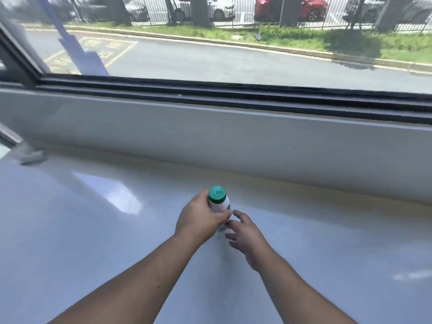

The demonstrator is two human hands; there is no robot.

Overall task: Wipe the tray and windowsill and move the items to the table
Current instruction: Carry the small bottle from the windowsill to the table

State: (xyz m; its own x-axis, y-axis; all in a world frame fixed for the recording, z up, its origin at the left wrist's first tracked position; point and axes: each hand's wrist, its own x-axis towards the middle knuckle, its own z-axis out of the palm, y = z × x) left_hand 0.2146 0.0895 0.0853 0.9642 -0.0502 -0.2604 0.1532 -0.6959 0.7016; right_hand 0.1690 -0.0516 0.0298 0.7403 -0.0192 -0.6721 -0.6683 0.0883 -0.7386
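A small white bottle with a green cap (218,199) stands upright on the wide glossy white windowsill (93,218), near its middle. My left hand (198,219) is wrapped around the bottle's body from the left. My right hand (245,235) is just right of the bottle's base, fingers spread, its fingertips at or very near the bottle's lower part. The bottle's lower half is hidden behind my hands. No tray or cloth is in view.
A low white wall (233,141) rises behind the sill up to the dark window frame (233,94). A grey bracket or handle (28,155) sits at the sill's far left. A road and parked cars show through the glass.
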